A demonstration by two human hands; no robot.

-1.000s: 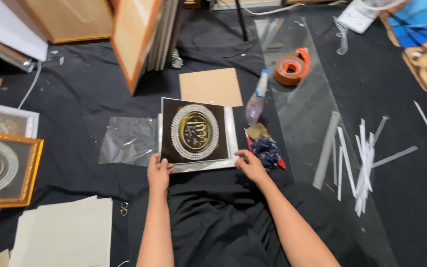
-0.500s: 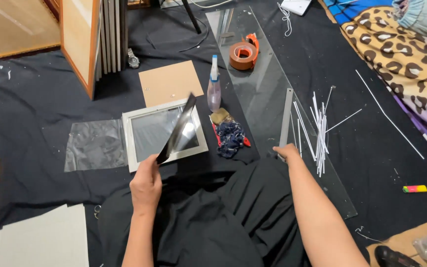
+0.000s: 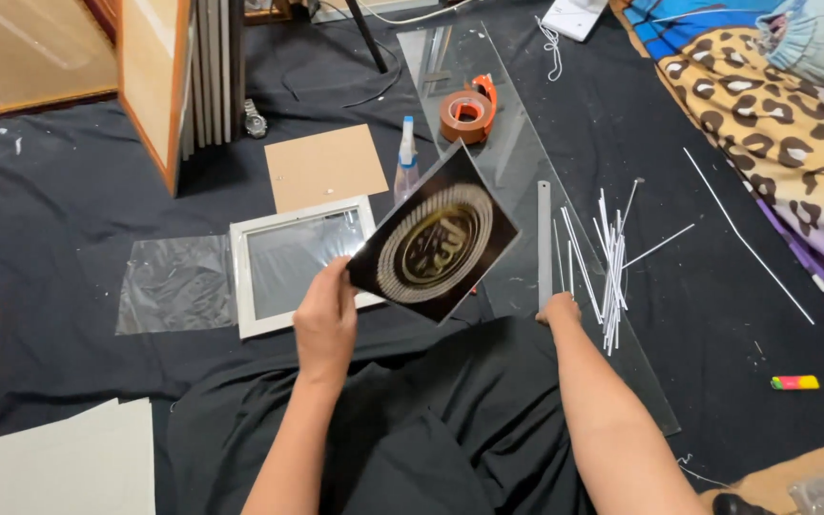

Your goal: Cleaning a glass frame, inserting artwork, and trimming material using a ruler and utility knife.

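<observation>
1. Head view showed the left hand gripping a dark square print by its lower left corner, thumb on the face, the print lifted and tilted above the black cloth.
2. That print bore a round gold emblem ringed by pale rays on a black ground.
3. The right hand rested well apart from the print, at the near end of a grey ruler; whether its fingers were curled or flat could not be told.
4. Just beside the left hand lay a white frame with its glass in, partly under the raised print.
5. A clear plastic sleeve lay flat to the left of the frame.
6. A brown cardboard square lay beyond the frame.
7. A small spray bottle with a blue top stood between the cardboard and a long glass sheet.
8. An orange roll of tape sat on the glass sheet.
9. Thin white strips lay in a loose bundle right of the ruler.
10. A small red, yellow and green block lay far right on the cloth.
</observation>
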